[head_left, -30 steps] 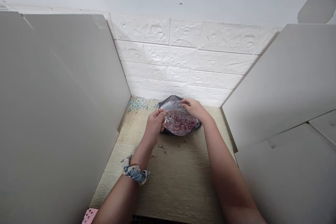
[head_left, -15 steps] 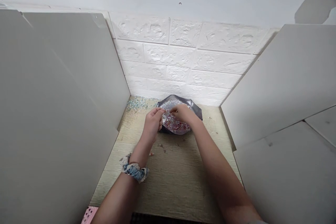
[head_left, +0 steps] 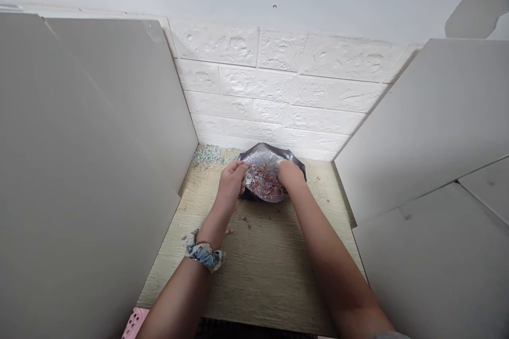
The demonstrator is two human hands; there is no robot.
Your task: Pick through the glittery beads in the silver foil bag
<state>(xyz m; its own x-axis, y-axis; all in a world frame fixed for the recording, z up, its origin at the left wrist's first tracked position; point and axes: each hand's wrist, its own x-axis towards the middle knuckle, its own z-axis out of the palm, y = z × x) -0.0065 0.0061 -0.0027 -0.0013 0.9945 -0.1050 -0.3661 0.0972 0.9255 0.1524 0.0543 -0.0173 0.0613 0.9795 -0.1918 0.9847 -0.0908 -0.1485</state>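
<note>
A silvery foil pouch (head_left: 267, 154) lies open at the back of the wooden table (head_left: 262, 270), filled with small pink and red beads (head_left: 264, 180). My left hand (head_left: 231, 186) pinches the pouch's left rim and holds its mouth open. My right hand (head_left: 291, 175) reaches into the pouch on the right side, fingers curled down among the beads; its fingertips are hidden. A blue and white scrunchie (head_left: 203, 254) sits on my left wrist.
White panels stand on the left (head_left: 91, 159) and right (head_left: 429, 132), and a white brick-pattern wall (head_left: 278, 95) closes the back. A scatter of pale green beads (head_left: 209, 156) lies in the back left corner. A pink perforated object (head_left: 133, 323) shows at the table's near left edge.
My right hand moved from the pouch's far rim across its mouth, then back right and down into the beads. The left hand kept its pinch on the left rim.
</note>
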